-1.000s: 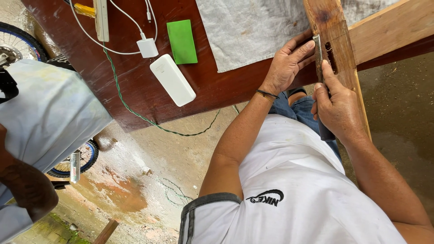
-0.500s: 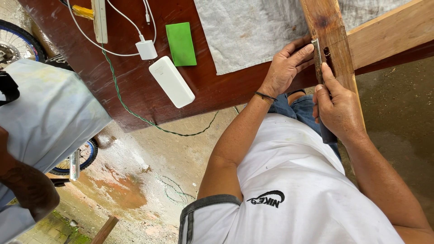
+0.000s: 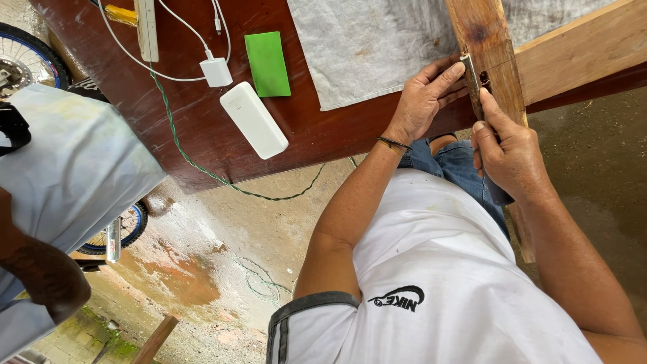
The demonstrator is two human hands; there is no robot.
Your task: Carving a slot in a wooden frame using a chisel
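Chisel (image 3: 474,84) lies with its long axis along the narrow wooden plank (image 3: 488,47), tip up by the dark slot. Right hand (image 3: 509,152) clenches its handle below the slot; left hand (image 3: 424,94) grips the plank's left edge, fingertips touching the blade

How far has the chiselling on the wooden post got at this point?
Done: a dark recess is already cut into the wooden post.
In hand: the left hand steadies the post while the right hand holds a chisel, blade at the recess edge.
Left: how deep it goes can't be told.
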